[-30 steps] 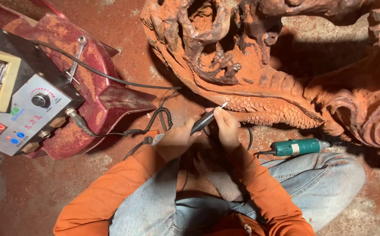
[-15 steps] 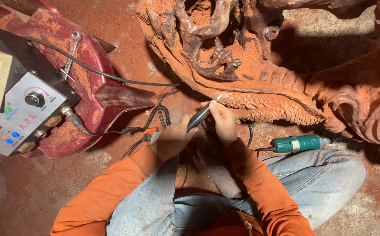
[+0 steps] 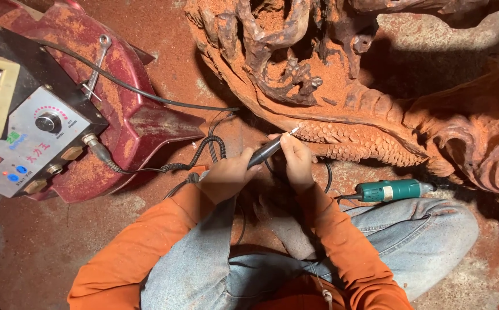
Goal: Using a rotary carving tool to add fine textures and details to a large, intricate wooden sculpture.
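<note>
Scaly wood carving (image 3: 358, 143), slim handpiece (image 3: 267, 152).

We see a floor (image 3: 43, 241) coated in reddish sawdust, and everything here sits on it. A large carved wooden sculpture (image 3: 376, 109), scaled along its lower edge, lies across the upper right. At left rests a dark red metal housing (image 3: 140, 120), dusted with the same powder; it carries a grey control box (image 3: 25, 149) and a small wrench (image 3: 95, 63). A teal power tool (image 3: 390, 189) lies on the floor just beside the sculpture's lower edge. A black coiled cable (image 3: 203, 152) trails across the floor from the control box.
</note>
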